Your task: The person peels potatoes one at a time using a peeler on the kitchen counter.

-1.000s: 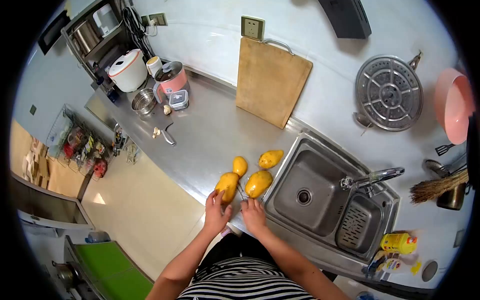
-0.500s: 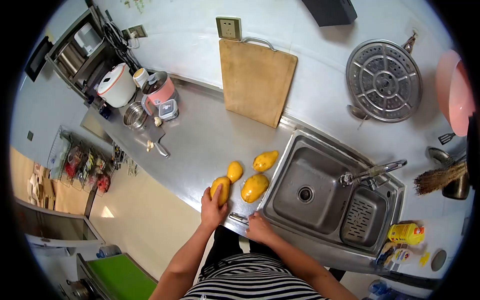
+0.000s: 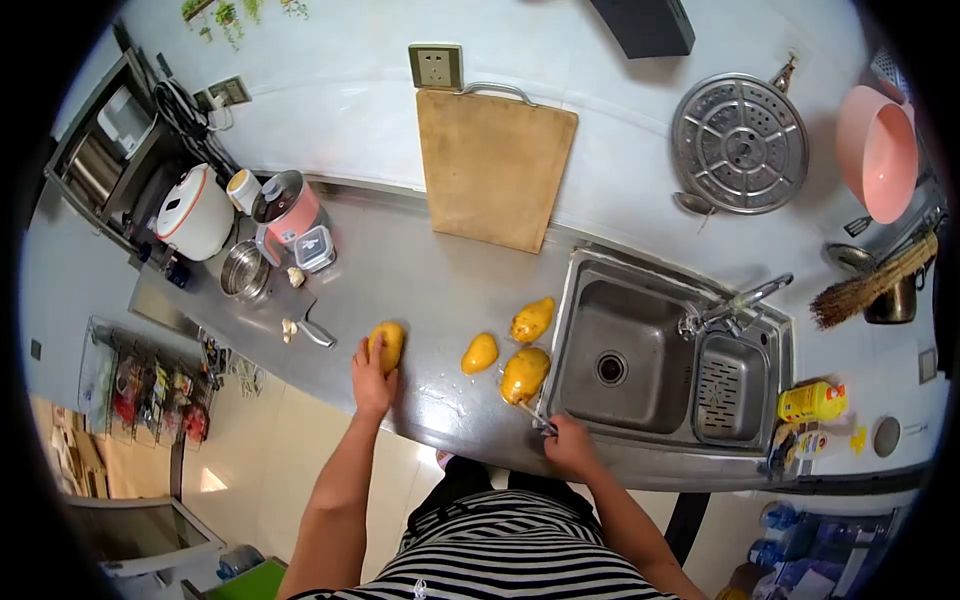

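My left hand is wrapped around a yellow mango, which rests on or just above the steel counter. In my right hand, near the counter's front edge by the sink, is a slim metal peeler. Its far end points at the nearest of three other mangoes and looks close to touching it. That large mango lies beside the sink rim. Behind it sits another mango, and a smaller mango lies to the left. Water drops surround them.
At right is a double-bowl sink with a faucet. A cutting board leans on the wall. To the left lie a knife, garlic, a steel bowl, a lidded container and a pink pot.
My left hand has carried its mango leftward, away from the others. My right hand has shifted right, and the peeler has turned toward the large mango. The camera view has shifted too.
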### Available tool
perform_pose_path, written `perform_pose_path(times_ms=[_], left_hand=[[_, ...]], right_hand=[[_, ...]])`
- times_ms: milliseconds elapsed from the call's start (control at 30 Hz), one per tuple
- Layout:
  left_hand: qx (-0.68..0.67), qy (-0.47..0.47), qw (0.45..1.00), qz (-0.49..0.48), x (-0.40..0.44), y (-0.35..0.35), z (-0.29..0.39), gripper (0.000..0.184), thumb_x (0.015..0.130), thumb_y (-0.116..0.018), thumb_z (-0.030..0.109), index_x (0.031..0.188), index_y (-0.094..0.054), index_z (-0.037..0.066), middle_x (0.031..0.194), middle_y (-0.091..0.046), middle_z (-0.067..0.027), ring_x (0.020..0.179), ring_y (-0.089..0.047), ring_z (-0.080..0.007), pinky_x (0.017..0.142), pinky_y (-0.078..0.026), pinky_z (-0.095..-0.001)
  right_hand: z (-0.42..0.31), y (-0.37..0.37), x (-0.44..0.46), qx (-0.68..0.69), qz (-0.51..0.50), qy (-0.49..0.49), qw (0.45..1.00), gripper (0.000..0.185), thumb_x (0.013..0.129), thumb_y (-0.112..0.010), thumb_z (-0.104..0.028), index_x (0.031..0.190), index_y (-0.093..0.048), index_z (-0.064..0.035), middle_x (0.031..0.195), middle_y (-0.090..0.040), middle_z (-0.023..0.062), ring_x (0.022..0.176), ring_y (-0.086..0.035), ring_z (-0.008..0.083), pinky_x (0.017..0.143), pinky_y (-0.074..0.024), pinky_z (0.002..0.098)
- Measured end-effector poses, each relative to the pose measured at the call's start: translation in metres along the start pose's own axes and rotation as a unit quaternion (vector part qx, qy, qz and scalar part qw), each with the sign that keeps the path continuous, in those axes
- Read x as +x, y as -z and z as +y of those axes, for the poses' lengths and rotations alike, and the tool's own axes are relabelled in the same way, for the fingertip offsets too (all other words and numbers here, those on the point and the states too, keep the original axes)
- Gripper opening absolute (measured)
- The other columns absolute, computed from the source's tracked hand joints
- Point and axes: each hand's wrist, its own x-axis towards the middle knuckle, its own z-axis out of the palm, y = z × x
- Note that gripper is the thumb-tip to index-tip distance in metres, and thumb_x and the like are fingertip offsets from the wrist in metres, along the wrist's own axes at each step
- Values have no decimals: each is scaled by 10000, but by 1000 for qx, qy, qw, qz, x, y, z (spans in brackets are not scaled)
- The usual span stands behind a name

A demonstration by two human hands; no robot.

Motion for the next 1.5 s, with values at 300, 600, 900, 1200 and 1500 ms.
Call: perform_pose_path(times_ms=[300, 600, 900, 1200, 1500], left_hand=[[136, -41, 989, 32, 23, -27, 22, 781, 705, -717, 156, 1397, -358, 111, 1454, -237, -219, 1357, -186, -432, 1091, -144, -593], [6, -139, 982, -131, 3, -79, 129, 688, 749, -664, 191, 1376, -389, 130, 1415, -302, -182, 1270, -318, -363, 1047, -262, -504], [-142, 0, 979, -150, 2, -86, 117, 678, 716, -648, 50, 1349, -419, 128, 1250, -465, -193, 1087, -510, -349, 951, -438, -374], [-704, 175, 649, -230, -59, 0, 139, 684, 733, -420, -122, 1382, -360, 84, 1242, -505, -97, 1130, -532, -217, 987, -441, -379], [-591, 125, 783, -149, -84, 25, 142, 563, 819, -651, 8, 1324, -408, 62, 1119, -563, -55, 1013, -552, -137, 900, -440, -268]], right_hand=[[10, 22, -11, 97, 120, -67, 986, 210, 726, -552, -85, 908, -583, 14, 808, -634, 192, 769, -624, 363, 710, -497, 411], [27, 31, -15, 135, 118, -47, 983, 210, 741, -569, -110, 907, -592, 16, 808, -642, 197, 745, -632, 343, 699, -495, 398], [46, 38, -17, 100, 86, -34, 991, 204, 834, -593, -175, 928, -606, 5, 689, -613, 124, 608, -597, 179, 594, -470, 312], [17, 25, 16, 234, 19, 12, 972, 208, 940, -507, -177, 946, -600, 8, 634, -527, 15, 526, -505, 107, 513, -427, 262], [-87, 47, 11, 214, -32, 138, 967, 232, 938, -509, -240, 942, -552, -12, 788, -611, 218, 734, -611, 374, 637, -464, 415]])
